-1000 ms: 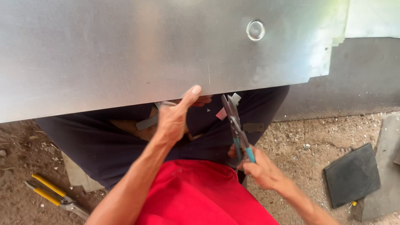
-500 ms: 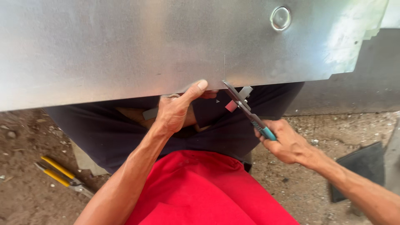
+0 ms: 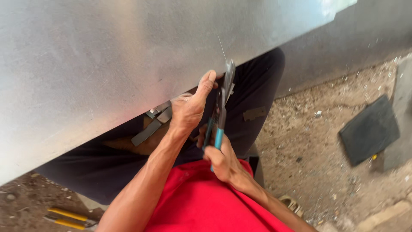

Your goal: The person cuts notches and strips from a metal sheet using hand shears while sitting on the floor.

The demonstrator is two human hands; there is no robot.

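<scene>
The left hand (image 3: 189, 109) reaches up from the lower left, forearm slanting, its thumb stretched up against the lower edge of the metal sheet (image 3: 107, 64) and its fingers curled under that edge, gripping it. Just beside it, the right hand (image 3: 223, 161) is wrapped tight around the teal handles of the tin snips (image 3: 221, 111). The snips stand nearly upright, long axis running from the handles at the bottom to the blades on top, which meet the sheet's edge at a scribed line. Yellow-handled snips (image 3: 68, 218) lie on the dirt.
</scene>
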